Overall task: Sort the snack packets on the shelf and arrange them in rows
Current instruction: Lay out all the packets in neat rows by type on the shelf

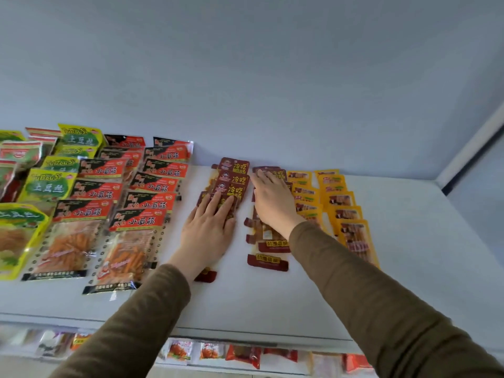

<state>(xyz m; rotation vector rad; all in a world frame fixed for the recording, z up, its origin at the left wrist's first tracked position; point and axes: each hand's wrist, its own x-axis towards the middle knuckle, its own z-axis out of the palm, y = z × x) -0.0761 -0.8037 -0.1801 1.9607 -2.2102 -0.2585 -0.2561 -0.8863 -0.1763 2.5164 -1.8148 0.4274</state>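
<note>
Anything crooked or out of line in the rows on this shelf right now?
Yes. The dark red row under the right hand looks ragged, its packets staggered sideways. The left dark red row under the left hand fans slightly. The yellow rows look even.

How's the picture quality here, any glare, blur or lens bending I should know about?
Head view: soft, even light with faint shadows under the left hand and right hand; slight glare on the orange-and-black packets; wide-angle bending curves the shelf edge; the lower shelf packets are blurred, and the print on the yellow packets is too soft to read.
</note>
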